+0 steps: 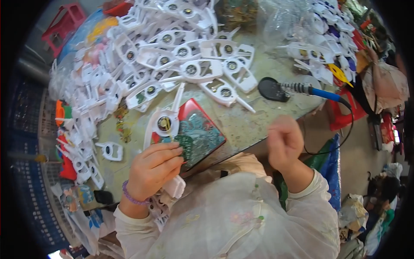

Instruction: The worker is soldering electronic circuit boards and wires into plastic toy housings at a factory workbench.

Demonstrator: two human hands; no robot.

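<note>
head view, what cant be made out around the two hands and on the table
All in the head view:
- Right hand: motion blur and curled fingers hide whether it holds anything small.
- White casing: its middle is hidden behind the left hand.
- Green circuit board: the left fingers cover part of it.
- Blue-handled tool: its tip is hidden by the metal coil.

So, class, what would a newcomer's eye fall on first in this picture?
Probably the big heap of white plastic casings across the far and left parts of the table. Next, near the middle, the left hand holding one casing and a green circuit board over a red-edged square block. Then, at right, a blue-handled tool in a coiled holder.
</note>
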